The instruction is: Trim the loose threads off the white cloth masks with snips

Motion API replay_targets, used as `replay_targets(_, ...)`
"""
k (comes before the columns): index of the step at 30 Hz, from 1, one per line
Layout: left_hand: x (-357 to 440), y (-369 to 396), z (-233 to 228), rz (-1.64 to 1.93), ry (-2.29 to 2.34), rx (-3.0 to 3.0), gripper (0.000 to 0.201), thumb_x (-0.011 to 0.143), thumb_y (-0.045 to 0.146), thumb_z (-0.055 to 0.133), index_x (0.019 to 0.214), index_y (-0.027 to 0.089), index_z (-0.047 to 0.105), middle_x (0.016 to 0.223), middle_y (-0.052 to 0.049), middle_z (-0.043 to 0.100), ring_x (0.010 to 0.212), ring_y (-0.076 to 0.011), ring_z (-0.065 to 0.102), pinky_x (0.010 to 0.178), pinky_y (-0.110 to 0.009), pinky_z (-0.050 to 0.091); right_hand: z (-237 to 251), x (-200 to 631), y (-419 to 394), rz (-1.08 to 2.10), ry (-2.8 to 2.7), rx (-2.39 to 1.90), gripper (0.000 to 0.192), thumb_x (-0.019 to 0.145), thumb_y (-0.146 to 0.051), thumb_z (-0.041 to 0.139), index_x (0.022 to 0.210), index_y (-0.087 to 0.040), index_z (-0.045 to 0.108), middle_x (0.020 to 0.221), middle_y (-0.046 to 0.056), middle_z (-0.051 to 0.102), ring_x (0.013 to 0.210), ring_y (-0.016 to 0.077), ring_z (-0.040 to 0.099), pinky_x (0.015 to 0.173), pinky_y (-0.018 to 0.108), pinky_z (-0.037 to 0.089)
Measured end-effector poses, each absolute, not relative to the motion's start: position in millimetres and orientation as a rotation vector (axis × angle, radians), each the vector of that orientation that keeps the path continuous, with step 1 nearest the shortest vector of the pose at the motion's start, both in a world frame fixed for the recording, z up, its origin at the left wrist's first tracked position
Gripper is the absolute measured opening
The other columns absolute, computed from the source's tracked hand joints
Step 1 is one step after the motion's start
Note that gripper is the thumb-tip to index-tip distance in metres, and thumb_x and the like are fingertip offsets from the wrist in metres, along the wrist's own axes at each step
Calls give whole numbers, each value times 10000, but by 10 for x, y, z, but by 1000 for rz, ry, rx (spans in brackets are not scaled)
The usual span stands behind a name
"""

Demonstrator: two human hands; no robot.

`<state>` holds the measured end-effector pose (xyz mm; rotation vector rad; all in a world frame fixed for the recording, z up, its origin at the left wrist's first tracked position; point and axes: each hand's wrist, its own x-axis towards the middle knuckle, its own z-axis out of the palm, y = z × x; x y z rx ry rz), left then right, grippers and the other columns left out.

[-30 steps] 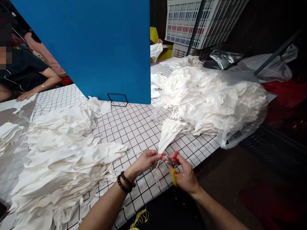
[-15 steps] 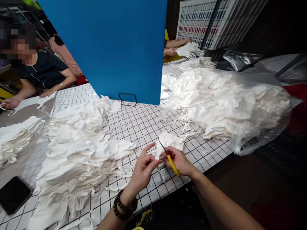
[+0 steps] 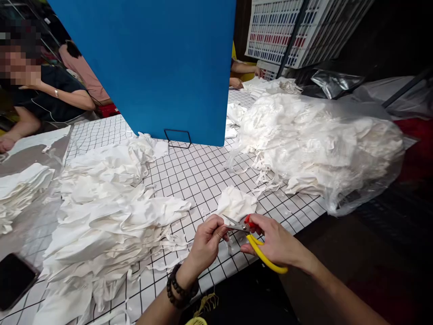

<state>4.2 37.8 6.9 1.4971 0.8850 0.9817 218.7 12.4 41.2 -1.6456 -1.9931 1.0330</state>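
Note:
Near the table's front edge, my left hand pinches the near edge of a white fabric piece. A beaded bracelet circles that wrist. My right hand holds scissors with yellow handles. Their blades are parted and point left, right beside my left fingertips at the fabric's edge. Whether the blades touch the cloth is hard to see. Thin white strips hang below my left fingers.
A heap of white fabric pieces spreads on the left. To the right lies a clear plastic bag full of white cloth. A blue board stands mid-table. A phone lies at far left. Co-workers sit beyond.
My right hand has moved slightly right and turned the scissors, so their opened blades now point left at the fabric. My left fingers have closed together. The left co-worker has raised one hand.

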Motion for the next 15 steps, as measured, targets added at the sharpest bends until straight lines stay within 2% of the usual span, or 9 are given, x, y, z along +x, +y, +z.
replay_targets(5, 30, 351, 32, 953, 859, 1519, 213, 946, 263, 515, 805, 164, 640, 744, -20, 557, 671, -138, 559, 643, -261, 446, 425, 2103, 154, 1047, -2008, -1606, 419, 665, -504, 777, 862, -223, 536, 812, -14, 589, 709, 151, 529, 616, 252, 418)
replay_targets(15, 21, 320, 52, 951, 860, 1537, 212, 943, 260, 523, 799, 165, 645, 744, -22, 555, 676, -132, 550, 635, -247, 444, 426, 2073, 124, 940, -2048, -1583, 420, 658, -480, 789, 790, -218, 489, 759, -30, 562, 660, 131, 496, 590, 239, 375)
